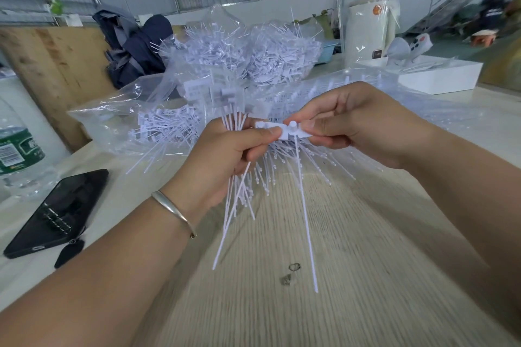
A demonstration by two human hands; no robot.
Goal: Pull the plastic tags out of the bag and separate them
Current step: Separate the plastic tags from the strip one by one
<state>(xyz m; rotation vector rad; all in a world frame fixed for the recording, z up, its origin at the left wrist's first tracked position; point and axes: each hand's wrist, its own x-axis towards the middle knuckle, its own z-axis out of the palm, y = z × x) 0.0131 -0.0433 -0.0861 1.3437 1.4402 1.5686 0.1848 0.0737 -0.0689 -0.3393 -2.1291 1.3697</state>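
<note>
My left hand (225, 158) grips a bundle of white plastic tags (239, 200) whose thin tails hang down toward the wooden table (352, 276). Between thumb and fingers of both hands sits a flat white tag head piece (284, 129); my right hand (358, 127) pinches its right end and my left thumb presses its left end. A long tail (307, 228) hangs from that piece. Behind my hands lies a clear plastic bag (242, 51) stuffed with many more white tags, and a spread of loose tags (324, 93) fans across the table.
A black phone (59, 211) lies at the left beside a water bottle (17, 155). At the back right stand a white box (439, 76) and a white cylinder (369, 31). A dark backpack (135, 45) leans against a wooden board (56, 65). Small debris (290, 273) lies on the table.
</note>
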